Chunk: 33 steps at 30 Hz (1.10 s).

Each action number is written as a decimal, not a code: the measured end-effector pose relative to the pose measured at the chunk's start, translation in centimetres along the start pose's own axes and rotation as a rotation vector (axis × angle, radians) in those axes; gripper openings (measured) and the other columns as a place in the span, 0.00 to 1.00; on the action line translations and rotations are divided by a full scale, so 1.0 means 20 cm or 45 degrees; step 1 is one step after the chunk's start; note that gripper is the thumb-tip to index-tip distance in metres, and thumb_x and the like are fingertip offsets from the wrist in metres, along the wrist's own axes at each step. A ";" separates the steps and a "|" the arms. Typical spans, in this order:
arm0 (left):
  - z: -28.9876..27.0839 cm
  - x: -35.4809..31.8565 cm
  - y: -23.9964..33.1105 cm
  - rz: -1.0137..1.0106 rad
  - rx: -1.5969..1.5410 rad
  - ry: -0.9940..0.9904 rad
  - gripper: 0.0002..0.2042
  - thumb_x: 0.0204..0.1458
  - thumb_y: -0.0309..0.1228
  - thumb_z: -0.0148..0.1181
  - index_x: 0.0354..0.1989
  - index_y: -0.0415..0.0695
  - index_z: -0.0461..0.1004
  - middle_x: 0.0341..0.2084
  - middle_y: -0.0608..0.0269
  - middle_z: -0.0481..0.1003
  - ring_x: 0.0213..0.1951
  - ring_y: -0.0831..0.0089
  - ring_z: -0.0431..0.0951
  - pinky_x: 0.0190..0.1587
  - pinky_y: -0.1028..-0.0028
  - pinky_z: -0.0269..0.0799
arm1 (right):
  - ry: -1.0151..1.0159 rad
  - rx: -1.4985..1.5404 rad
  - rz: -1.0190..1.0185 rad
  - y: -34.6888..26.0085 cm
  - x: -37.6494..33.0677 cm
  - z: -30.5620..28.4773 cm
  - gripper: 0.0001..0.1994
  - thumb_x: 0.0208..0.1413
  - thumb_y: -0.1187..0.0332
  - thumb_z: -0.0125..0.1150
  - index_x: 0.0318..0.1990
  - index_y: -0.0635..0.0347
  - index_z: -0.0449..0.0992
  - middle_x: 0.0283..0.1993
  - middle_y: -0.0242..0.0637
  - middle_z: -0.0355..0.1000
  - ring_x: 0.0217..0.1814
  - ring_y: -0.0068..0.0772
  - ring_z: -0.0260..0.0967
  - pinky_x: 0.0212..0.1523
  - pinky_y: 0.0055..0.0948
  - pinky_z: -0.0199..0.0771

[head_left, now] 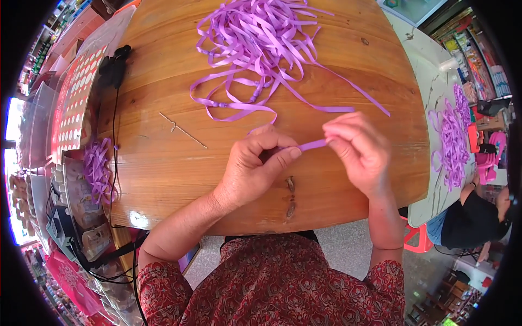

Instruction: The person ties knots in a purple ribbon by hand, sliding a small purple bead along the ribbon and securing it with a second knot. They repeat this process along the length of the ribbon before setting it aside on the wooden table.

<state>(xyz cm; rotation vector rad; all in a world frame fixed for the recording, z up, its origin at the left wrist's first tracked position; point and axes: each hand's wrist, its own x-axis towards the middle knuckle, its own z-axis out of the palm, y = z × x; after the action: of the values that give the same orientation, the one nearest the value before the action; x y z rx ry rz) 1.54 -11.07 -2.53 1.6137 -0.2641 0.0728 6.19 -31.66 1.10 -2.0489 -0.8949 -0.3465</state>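
Note:
Between my hands a short stretch of purple ribbon [312,145] is held taut above the wooden table. My left hand [260,163] pinches it between thumb and bent forefinger. The fingertips of my right hand [356,149] are closed on the ribbon's other end. Farther off lies a large tangled heap of purple ribbons [261,41], with loops and loose ends trailing toward me. Several darker purple knots or wraps show along the nearer loops. A thin twisted cord [183,130] lies on the wood to the left of my hands.
A red-and-white dotted box [79,103] and a black cable [116,108] line the table's left side, by a smaller purple ribbon bunch [98,171]. On the marble-patterned table [421,204] at right lie more purple ribbons [452,146]. A person in black [470,220] sits beside it.

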 end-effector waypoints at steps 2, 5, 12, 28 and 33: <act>-0.01 0.01 0.00 -0.034 0.007 -0.005 0.02 0.51 0.24 0.62 0.31 0.39 0.77 0.22 0.71 0.68 0.26 0.81 0.62 0.30 0.79 0.59 | 0.038 0.046 0.024 0.02 0.00 -0.03 0.07 0.48 0.80 0.63 0.36 0.67 0.76 0.35 0.41 0.74 0.38 0.34 0.72 0.37 0.27 0.73; 0.00 0.00 0.01 -0.106 0.000 -0.011 0.02 0.51 0.24 0.62 0.30 0.40 0.77 0.21 0.72 0.67 0.26 0.82 0.62 0.30 0.79 0.59 | 0.071 0.068 0.024 0.03 0.01 -0.04 0.10 0.47 0.79 0.63 0.39 0.66 0.77 0.38 0.40 0.74 0.42 0.37 0.71 0.41 0.30 0.72; -0.01 0.00 0.03 -0.144 -0.053 -0.034 0.02 0.51 0.25 0.63 0.31 0.41 0.78 0.21 0.72 0.67 0.26 0.82 0.61 0.30 0.79 0.59 | -0.120 -0.184 -0.194 -0.03 -0.01 0.04 0.18 0.35 0.74 0.70 0.40 0.58 0.80 0.33 0.32 0.73 0.36 0.33 0.68 0.37 0.31 0.64; 0.03 -0.01 0.04 -0.171 -0.291 -0.001 0.03 0.52 0.22 0.61 0.34 0.41 0.77 0.26 0.73 0.73 0.26 0.87 0.68 0.30 0.84 0.65 | -0.395 1.096 0.528 -0.03 -0.05 0.02 0.07 0.47 0.79 0.65 0.36 0.66 0.79 0.32 0.35 0.70 0.35 0.24 0.66 0.34 0.21 0.65; 0.01 -0.01 0.02 -0.237 -0.805 -0.012 0.05 0.56 0.20 0.56 0.40 0.39 0.72 0.33 0.67 0.75 0.36 0.84 0.72 0.39 0.82 0.69 | -0.177 1.509 0.679 -0.06 -0.06 0.09 0.10 0.51 0.79 0.60 0.42 0.69 0.78 0.36 0.37 0.70 0.36 0.25 0.64 0.37 0.22 0.63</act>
<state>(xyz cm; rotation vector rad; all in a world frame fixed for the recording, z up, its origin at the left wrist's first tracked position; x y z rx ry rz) 1.20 -11.35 -2.21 1.0023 -0.1234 -0.1495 4.38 -30.35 0.04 -1.1018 -0.3962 0.5268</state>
